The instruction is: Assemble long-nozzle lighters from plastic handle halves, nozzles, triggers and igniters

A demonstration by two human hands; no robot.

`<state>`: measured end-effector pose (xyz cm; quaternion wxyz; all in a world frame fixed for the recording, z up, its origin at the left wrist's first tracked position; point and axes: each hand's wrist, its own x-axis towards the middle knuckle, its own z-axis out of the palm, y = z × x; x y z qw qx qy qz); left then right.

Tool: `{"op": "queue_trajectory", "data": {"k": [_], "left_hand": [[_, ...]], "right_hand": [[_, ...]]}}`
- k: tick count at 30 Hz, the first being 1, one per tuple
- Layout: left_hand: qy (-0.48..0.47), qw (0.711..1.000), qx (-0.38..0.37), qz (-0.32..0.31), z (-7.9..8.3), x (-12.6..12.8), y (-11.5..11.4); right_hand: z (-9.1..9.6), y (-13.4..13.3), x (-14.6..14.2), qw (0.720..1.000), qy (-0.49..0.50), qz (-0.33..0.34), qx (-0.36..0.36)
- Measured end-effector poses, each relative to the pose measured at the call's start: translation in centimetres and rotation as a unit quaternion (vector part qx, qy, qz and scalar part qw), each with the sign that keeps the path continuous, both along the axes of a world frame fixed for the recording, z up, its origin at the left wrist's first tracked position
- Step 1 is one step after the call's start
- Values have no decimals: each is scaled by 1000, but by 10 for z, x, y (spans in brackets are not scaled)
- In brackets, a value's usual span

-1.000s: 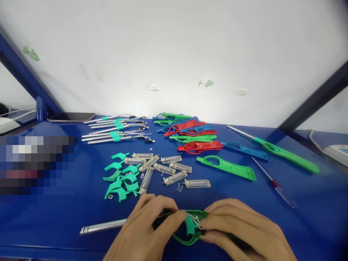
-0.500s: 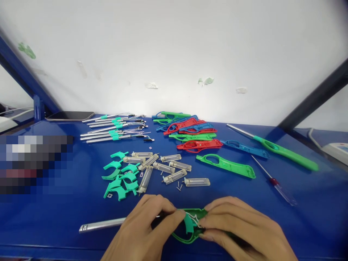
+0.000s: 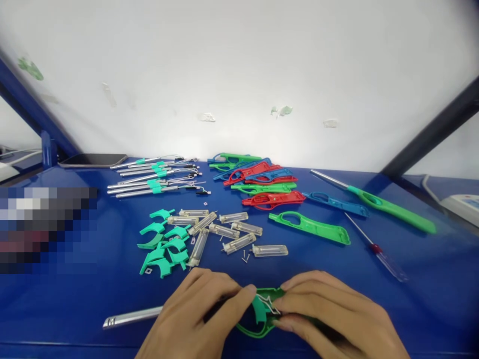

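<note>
At the near edge lies a green lighter shell (image 3: 250,331), its inside facing up. My left hand (image 3: 198,314) is closed around its left part, with the thumb and index finger by the teal trigger (image 3: 259,310). A silver metal tube (image 3: 132,316) sticks out to the left from under that hand. My right hand (image 3: 333,309) is closed on the shell's right part, fingertips pinching beside the white wires (image 3: 268,302). The shell's right end is hidden under the right hand.
Teal triggers (image 3: 153,254) and clear fuel tanks (image 3: 270,250) lie ahead, with small screws (image 3: 245,257). Behind are metal tubes with wires (image 3: 149,189) and coloured shells (image 3: 275,199). To the right are a screwdriver (image 3: 381,257), a whole green lighter (image 3: 396,209) and a loose green half-shell (image 3: 310,227).
The metal tube's free end has shifted slightly left and down, and my left hand has tilted a little with it. My right hand stays nearly in place at the shell.
</note>
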<state>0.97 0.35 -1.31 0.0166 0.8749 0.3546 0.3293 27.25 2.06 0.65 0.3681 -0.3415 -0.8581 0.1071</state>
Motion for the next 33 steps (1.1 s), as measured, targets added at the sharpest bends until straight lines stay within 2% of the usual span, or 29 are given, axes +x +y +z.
{"op": "queue_trajectory", "data": {"k": [9,14,24,33], "left_hand": [[-21,999,-28,-3,4,3,-1],[-21,1000,-1,-15,6,2,0],[-38,999,-1,-12,8,4,1],[10,997,72,20,9,21,1]], "right_hand": [[0,0,-1,1000,18,-12,10],[3,-1,-3,999,27,-24,20],[1,-1,0,1000,18,-6,5],[-1,-1,4,999,23,21,-27]]}}
